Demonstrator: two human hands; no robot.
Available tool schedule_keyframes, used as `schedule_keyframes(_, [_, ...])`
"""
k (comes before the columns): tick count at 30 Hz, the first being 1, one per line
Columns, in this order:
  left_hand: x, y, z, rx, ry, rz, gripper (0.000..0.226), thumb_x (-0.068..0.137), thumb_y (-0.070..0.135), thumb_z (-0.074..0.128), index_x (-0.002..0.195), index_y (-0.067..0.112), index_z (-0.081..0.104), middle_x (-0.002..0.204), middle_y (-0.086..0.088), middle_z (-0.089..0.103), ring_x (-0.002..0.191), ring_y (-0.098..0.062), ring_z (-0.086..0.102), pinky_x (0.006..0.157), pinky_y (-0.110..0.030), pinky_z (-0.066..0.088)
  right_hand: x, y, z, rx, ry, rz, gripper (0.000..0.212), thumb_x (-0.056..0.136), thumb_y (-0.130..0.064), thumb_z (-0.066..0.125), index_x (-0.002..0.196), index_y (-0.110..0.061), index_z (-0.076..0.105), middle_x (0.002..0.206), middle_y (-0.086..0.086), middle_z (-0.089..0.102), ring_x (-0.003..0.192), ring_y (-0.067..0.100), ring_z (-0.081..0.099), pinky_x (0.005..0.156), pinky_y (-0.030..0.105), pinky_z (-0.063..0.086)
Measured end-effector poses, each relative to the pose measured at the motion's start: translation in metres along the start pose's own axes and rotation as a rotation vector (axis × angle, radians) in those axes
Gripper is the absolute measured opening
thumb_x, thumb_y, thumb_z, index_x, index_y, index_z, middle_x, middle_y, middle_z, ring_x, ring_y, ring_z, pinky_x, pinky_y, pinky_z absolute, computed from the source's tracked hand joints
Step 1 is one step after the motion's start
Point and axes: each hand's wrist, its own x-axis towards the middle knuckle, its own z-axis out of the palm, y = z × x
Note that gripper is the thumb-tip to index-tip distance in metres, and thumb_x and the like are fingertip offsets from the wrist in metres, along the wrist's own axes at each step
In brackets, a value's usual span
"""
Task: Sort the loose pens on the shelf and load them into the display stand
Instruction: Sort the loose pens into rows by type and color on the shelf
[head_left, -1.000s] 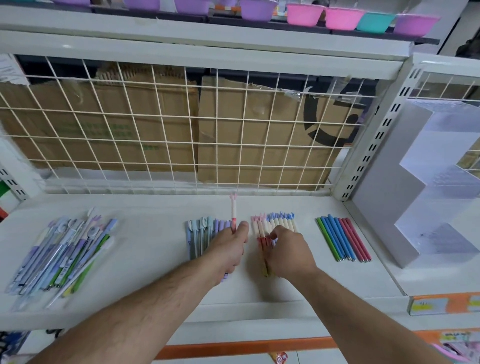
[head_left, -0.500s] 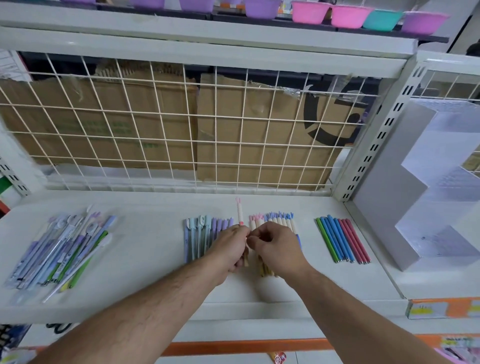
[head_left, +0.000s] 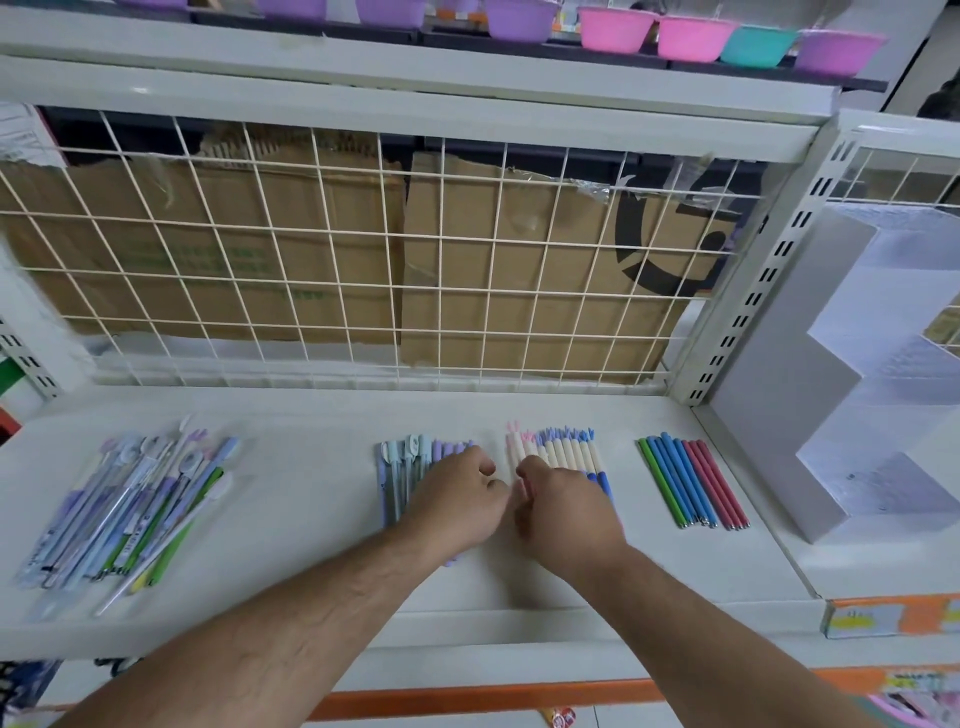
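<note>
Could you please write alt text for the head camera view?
On a white shelf, a person's left hand lies over blue-purple pens and the right hand over cream pens, nearly touching. A mixed pen heap lies far left; green, blue and red pens and a stepped display stand sit at right.

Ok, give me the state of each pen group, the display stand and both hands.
Mixed pen pile: jumbled heap, far left.
Blue and purple pens: side by side, partly covered.
Cream pens: side by side, partly covered.
Green, blue and red pens: neat row, untouched.
Display stand: upright, no pens visible in it.
Left hand: fingers curled; grip unclear.
Right hand: fingers curled; grip unclear.
</note>
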Motion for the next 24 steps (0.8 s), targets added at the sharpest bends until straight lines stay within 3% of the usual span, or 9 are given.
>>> schedule_keyframes(2, [-0.002,-0.007,-0.002,0.0,0.061,0.016,0.038,0.087,0.033,0.045,0.119,0.017,0.058,0.142,0.006,0.05,0.102,-0.025,0.068,0.053,-0.036,0.058,-0.001,-0.001,0.002,-0.106,-0.008,-0.02,0.014,0.094,-0.022,0.047,0.104,-0.018,0.055,0.083,0.002,0.06,0.073,0.025,0.059,0.057,0.031,0.039])
schedule_keyframes(3, [0.001,-0.013,0.0,0.025,0.081,0.037,0.041,0.085,0.036,0.045,0.12,0.018,0.057,0.138,0.006,0.052,0.116,-0.019,0.061,0.053,-0.034,0.058,-0.002,-0.002,0.003,-0.141,-0.012,-0.022,0.014,0.094,-0.021,0.045,0.103,-0.016,0.055,0.085,0.002,0.059,0.074,0.025,0.058,0.059,0.031,0.04])
schedule_keyframes(6, [0.01,-0.024,0.004,0.074,0.092,0.057,0.035,0.089,0.031,0.048,0.121,0.019,0.057,0.145,0.003,0.05,0.146,-0.014,0.03,0.074,-0.026,0.055,-0.003,-0.005,0.002,-0.192,-0.02,-0.015,0.017,0.095,-0.018,0.042,0.105,-0.016,0.055,0.084,0.001,0.053,0.074,0.024,0.052,0.071,0.034,0.045])
schedule_keyframes(8, [0.011,-0.027,0.006,0.064,0.078,0.055,0.034,0.089,0.031,0.05,0.12,0.019,0.057,0.148,0.001,0.048,0.146,-0.014,0.03,0.071,-0.026,0.052,-0.003,-0.006,0.0,-0.222,-0.034,-0.01,0.018,0.094,-0.016,0.041,0.107,-0.017,0.054,0.084,0.001,0.05,0.075,0.024,0.048,0.077,0.034,0.044])
schedule_keyframes(14, [0.01,-0.027,0.005,0.123,0.096,0.079,0.032,0.09,0.032,0.049,0.118,0.019,0.058,0.149,-0.001,0.049,0.148,-0.015,0.027,0.097,-0.033,0.051,-0.003,-0.008,-0.001,-0.219,-0.055,0.005,0.012,0.094,-0.016,0.04,0.099,-0.018,0.05,0.085,0.003,0.057,0.074,0.024,0.051,0.076,0.035,0.048])
schedule_keyframes(16, [0.008,-0.025,0.005,0.13,0.081,0.073,0.031,0.09,0.033,0.048,0.117,0.02,0.057,0.153,0.0,0.043,0.15,-0.015,0.023,0.073,-0.032,0.06,-0.003,-0.007,0.0,-0.203,-0.034,-0.004,0.01,0.096,-0.02,0.04,0.096,-0.019,0.049,0.083,0.0,0.053,0.076,0.024,0.054,0.077,0.035,0.049])
schedule_keyframes(18, [0.005,-0.022,0.004,0.126,0.065,0.071,0.031,0.09,0.033,0.049,0.118,0.02,0.055,0.158,0.003,0.036,0.15,-0.016,0.022,0.044,-0.027,0.052,-0.004,-0.006,0.001,-0.188,0.003,-0.024,0.01,0.097,-0.025,0.04,0.092,-0.019,0.046,0.083,-0.001,0.052,0.076,0.024,0.057,0.068,0.033,0.047])
schedule_keyframes(21, [0.001,-0.019,0.003,0.226,0.072,0.11,0.033,0.092,0.031,0.048,0.123,0.02,0.053,0.153,0.003,0.042,0.151,-0.013,0.018,0.073,-0.032,0.052,-0.007,-0.006,0.0,-0.185,0.045,-0.043,0.015,0.098,-0.03,0.041,0.098,-0.018,0.051,0.092,0.0,0.054,0.073,0.023,0.053,0.059,0.03,0.04])
schedule_keyframes(24, [-0.005,-0.022,-0.001,0.353,0.167,0.18,0.03,0.092,0.032,0.046,0.118,0.019,0.053,0.137,-0.002,0.05,0.138,-0.022,0.041,0.098,-0.032,0.045,-0.008,-0.007,0.0,-0.204,0.1,-0.091,0.025,0.097,-0.035,0.045,0.109,-0.016,0.056,0.105,0.003,0.057,0.09,0.023,0.055,0.064,0.03,0.038])
